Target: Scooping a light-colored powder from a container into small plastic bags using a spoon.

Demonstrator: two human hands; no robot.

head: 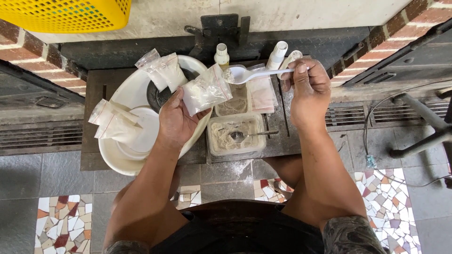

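While the left hand (176, 123) holds a small clear bag (207, 90) open at centre, the right hand (308, 87) pinches a white spoon (245, 74), seemingly powder-laden, at the bag's two o'clock; tipping it in cleanly needs steadiness.

Both bare forearms extend forward from bent knees. Left hand (176, 123): palm up, fingers curled in a grasp. Right hand (308, 87): knuckles up, fingers pinched closed, wrist bent slightly inward.
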